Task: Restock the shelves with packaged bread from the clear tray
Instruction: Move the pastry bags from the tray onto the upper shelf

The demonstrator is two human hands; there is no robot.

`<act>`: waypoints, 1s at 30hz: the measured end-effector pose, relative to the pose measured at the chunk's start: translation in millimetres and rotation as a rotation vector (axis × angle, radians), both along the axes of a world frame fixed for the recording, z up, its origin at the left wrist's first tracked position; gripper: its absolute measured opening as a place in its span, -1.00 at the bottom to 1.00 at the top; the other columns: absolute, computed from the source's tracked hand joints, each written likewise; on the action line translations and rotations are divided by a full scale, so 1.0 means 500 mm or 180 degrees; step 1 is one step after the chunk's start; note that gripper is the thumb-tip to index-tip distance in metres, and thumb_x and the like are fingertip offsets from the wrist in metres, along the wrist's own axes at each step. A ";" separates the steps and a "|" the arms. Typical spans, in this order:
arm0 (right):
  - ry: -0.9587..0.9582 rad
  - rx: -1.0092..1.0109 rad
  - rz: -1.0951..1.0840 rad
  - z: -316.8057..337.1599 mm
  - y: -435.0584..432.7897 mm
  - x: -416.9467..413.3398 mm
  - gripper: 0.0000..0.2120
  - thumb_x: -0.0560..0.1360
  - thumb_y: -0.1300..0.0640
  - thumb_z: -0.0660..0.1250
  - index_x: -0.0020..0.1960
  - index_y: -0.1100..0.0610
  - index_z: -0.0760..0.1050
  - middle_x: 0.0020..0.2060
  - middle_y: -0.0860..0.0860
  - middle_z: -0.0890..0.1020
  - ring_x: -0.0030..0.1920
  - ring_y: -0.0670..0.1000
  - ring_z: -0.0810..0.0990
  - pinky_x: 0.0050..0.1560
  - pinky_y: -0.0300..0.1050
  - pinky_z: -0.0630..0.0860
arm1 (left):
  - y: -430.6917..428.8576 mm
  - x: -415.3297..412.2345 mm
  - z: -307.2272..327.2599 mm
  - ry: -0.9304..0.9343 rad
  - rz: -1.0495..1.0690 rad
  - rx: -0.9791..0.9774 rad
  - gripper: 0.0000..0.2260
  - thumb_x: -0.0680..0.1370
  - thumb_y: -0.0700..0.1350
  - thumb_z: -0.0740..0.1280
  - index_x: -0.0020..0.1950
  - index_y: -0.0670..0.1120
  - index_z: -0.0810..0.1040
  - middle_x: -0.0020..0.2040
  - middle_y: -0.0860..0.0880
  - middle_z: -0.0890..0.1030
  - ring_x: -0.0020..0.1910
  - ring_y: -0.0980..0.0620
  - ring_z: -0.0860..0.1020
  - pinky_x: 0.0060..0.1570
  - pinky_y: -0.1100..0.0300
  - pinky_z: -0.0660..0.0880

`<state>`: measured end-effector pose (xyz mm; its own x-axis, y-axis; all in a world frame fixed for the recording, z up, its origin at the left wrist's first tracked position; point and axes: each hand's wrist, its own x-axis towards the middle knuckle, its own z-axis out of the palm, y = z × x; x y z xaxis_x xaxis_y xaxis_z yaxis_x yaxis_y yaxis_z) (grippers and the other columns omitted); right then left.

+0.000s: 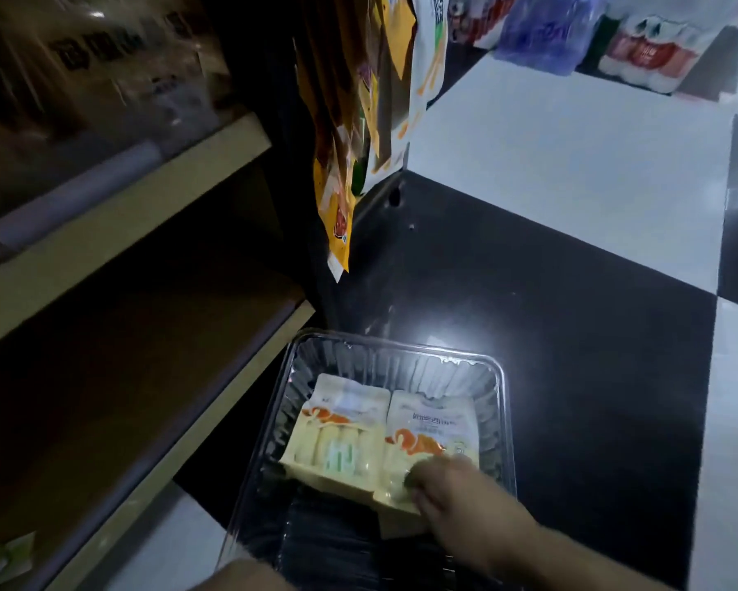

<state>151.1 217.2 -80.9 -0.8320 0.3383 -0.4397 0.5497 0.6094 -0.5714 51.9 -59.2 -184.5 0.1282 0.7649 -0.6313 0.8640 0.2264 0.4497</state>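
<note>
Down low, the right hand (pixel 448 488) reaches in from the bottom right, forearm angled up and to the left across the near edge of the clear tray (pixel 498 377). Its fingers are curled loosely and laid on the near corner of the right-hand bread pack (pixel 426 437); motion blur smears the fingertips, so whether they actually pinch the wrapper or only rest on it, I cannot tell. The tray sits on the dark floor tile (pixel 550 313), just beside the foot of the shelving unit. Two bread packs lie flat in it, side by side and touching, pale cream wrappers with orange print; the left-hand bread pack (pixel 337 437) is untouched. The near part of the tray shows bare dark bottom.

At the bottom edge, a sliver of the left forearm (pixel 239 577) pokes into view; the left hand itself is out of frame.

To the left, the beige shelves (pixel 124 215) run diagonally, the lower shelf dark inside, with a glimpse of pale green packaging (pixel 0 560) at the bottom left corner. Yellow and white snack bags (pixel 358 121) hang at the shelf's end. Far back on the white tile, wrapped multipacks (pixel 640 53) stand in a row.
</note>
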 end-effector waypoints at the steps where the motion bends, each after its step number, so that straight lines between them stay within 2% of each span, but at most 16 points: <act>1: 0.0127 0.0172 -0.0292 -0.009 0.027 -0.014 -0.78 0.55 -0.03 0.14 0.11 -0.02 0.49 0.12 -0.01 0.50 0.13 0.01 0.43 0.08 -0.14 0.40 | 0.036 -0.051 0.031 -0.0094 -0.0005 0.0018 -0.81 0.58 0.00 0.15 0.02 -0.01 0.53 0.04 -0.02 0.58 0.02 -0.05 0.52 0.02 0.13 0.45; 2: 0.0117 0.0302 -0.0407 -0.009 0.048 -0.032 -0.76 0.56 -0.03 0.15 0.15 -0.01 0.47 0.15 0.00 0.47 0.15 0.01 0.41 0.09 -0.13 0.39 | 0.100 -0.080 0.062 -0.0227 0.0480 0.0046 -0.82 0.58 0.00 0.16 0.01 0.00 0.52 0.03 -0.01 0.57 0.00 -0.04 0.51 0.01 0.13 0.45; 3: 0.0107 0.0453 -0.0537 -0.024 0.073 -0.044 -0.73 0.56 -0.04 0.16 0.20 0.00 0.45 0.19 0.01 0.44 0.19 0.02 0.40 0.13 -0.11 0.39 | 0.172 -0.105 0.098 -0.0003 0.0949 0.0189 -0.83 0.58 -0.01 0.16 -0.01 0.00 0.52 0.01 0.00 0.57 -0.01 -0.03 0.51 -0.01 0.14 0.45; 4: -0.0041 0.0484 -0.0587 -0.039 0.087 -0.058 -0.69 0.56 -0.06 0.17 0.26 0.00 0.41 0.24 0.02 0.41 0.23 0.04 0.38 0.18 -0.08 0.39 | 0.227 -0.095 0.118 -0.0177 0.0806 0.0149 -0.82 0.58 -0.11 0.17 -0.01 -0.07 0.56 0.04 -0.13 0.59 -0.02 -0.12 0.53 -0.21 0.34 0.39; 6: -0.0382 0.0499 -0.0495 -0.063 0.106 -0.076 -0.61 0.55 -0.09 0.20 0.34 0.02 0.35 0.31 0.06 0.37 0.28 0.08 0.35 0.27 0.01 0.36 | 0.296 -0.091 0.165 -0.0077 0.1044 0.0698 -0.86 0.57 -0.01 0.17 -0.05 0.02 0.50 -0.04 0.03 0.55 -0.06 0.00 0.49 -0.07 0.16 0.45; 7: -0.0518 0.0469 -0.0416 -0.076 0.110 -0.082 -0.57 0.54 -0.10 0.21 0.35 0.02 0.32 0.33 0.08 0.37 0.28 0.10 0.35 0.28 0.05 0.36 | 0.314 -0.099 0.175 0.0231 0.1259 0.1034 -0.87 0.58 0.00 0.15 -0.01 0.06 0.49 -0.01 0.08 0.51 -0.02 0.04 0.45 0.01 0.12 0.42; 9: -0.0787 0.0423 -0.0399 -0.093 0.117 -0.094 -0.52 0.52 -0.16 0.20 0.36 0.02 0.30 0.32 0.11 0.39 0.27 0.11 0.35 0.27 0.09 0.36 | 0.344 -0.133 0.168 0.0636 0.1313 0.1425 -0.78 0.61 -0.02 0.12 0.22 0.06 0.43 0.17 0.10 0.41 0.16 0.06 0.35 0.19 0.15 0.29; 11: -0.0925 0.0299 -0.0601 -0.103 0.121 -0.103 -0.49 0.52 -0.21 0.14 0.36 0.04 0.30 0.30 0.12 0.42 0.27 0.12 0.35 0.29 0.10 0.34 | 0.355 -0.157 0.140 0.0823 0.1377 0.1043 -0.64 0.61 -0.01 0.11 0.41 0.02 0.27 0.43 -0.01 0.25 0.41 -0.01 0.17 0.36 0.10 0.14; 12: -0.0987 0.0268 -0.0674 -0.107 0.119 -0.105 -0.48 0.52 -0.23 0.12 0.37 0.05 0.29 0.32 0.13 0.41 0.30 0.13 0.33 0.31 0.11 0.31 | 0.363 -0.166 0.129 0.0859 0.1405 0.0738 -0.57 0.61 0.03 0.12 0.47 0.01 0.19 0.52 -0.06 0.10 0.49 -0.06 0.02 0.41 0.04 0.04; 14: -0.1211 0.0436 -0.0572 -0.122 0.117 -0.108 -0.39 0.49 -0.28 0.10 0.41 0.05 0.23 0.40 0.17 0.34 0.39 0.20 0.24 0.37 0.16 0.20 | 0.369 -0.178 0.114 0.0827 0.1460 0.0160 -0.45 0.59 0.12 0.16 0.52 0.04 0.07 0.57 -0.09 -0.14 0.51 -0.11 -0.21 0.43 -0.04 -0.09; 15: -0.1340 0.0579 -0.0456 -0.131 0.118 -0.109 -0.34 0.47 -0.32 0.11 0.43 0.04 0.19 0.43 0.20 0.30 0.42 0.23 0.19 0.39 0.18 0.15 | 0.371 -0.180 0.109 0.0803 0.1506 -0.0039 -0.42 0.57 0.15 0.18 0.53 0.05 0.04 0.56 -0.10 -0.19 0.50 -0.13 -0.24 0.43 -0.06 -0.11; 17: -0.1479 0.0719 -0.0332 -0.132 0.119 -0.116 -0.27 0.43 -0.36 0.14 0.44 0.05 0.16 0.42 0.23 0.29 0.43 0.26 0.18 0.40 0.20 0.14 | 0.379 -0.183 0.111 0.0795 0.1456 -0.0238 -0.38 0.55 0.19 0.21 0.52 0.08 0.05 0.56 -0.13 -0.15 0.50 -0.15 -0.22 0.42 -0.08 -0.09; 21: -0.1584 0.0661 -0.0321 -0.119 0.135 -0.128 -0.15 0.33 -0.43 0.25 0.41 0.08 0.17 0.34 0.21 0.38 0.33 0.24 0.32 0.32 0.12 0.28 | 0.396 -0.192 0.118 0.1017 0.1222 -0.0419 -0.32 0.42 0.26 0.30 0.47 0.12 0.16 0.45 -0.09 0.19 0.44 -0.17 0.04 0.35 -0.10 0.12; 24: -0.1636 0.0518 -0.0409 -0.108 0.141 -0.133 -0.09 0.24 -0.42 0.36 0.37 0.11 0.21 0.26 0.16 0.45 0.24 0.19 0.41 0.22 0.08 0.40 | 0.400 -0.191 0.127 0.1114 0.1183 -0.0456 -0.37 0.46 0.33 0.15 0.46 0.09 0.21 0.43 -0.09 0.22 0.41 -0.15 0.09 0.34 -0.11 0.08; 27: -0.1629 -0.0076 -0.0410 -0.091 0.140 -0.140 -0.34 0.30 -0.25 0.45 0.22 0.13 0.41 0.09 0.07 0.57 0.07 0.09 0.53 0.10 -0.01 0.50 | 0.397 -0.186 0.120 0.1360 0.1126 -0.0415 -0.43 0.54 0.30 0.00 0.45 0.03 0.21 0.43 -0.09 0.27 0.40 -0.14 0.13 0.30 -0.10 0.08; 30: -0.1572 -0.0473 -0.0164 -0.079 0.131 -0.143 -0.55 0.36 -0.14 0.45 0.10 0.14 0.56 -0.05 0.04 0.63 -0.04 0.06 0.60 0.05 -0.03 0.54 | 0.399 -0.177 0.119 0.1570 0.1038 -0.0217 -0.50 0.58 0.22 0.01 0.44 -0.01 0.20 0.30 -0.09 0.47 0.27 -0.09 0.36 0.22 -0.03 0.12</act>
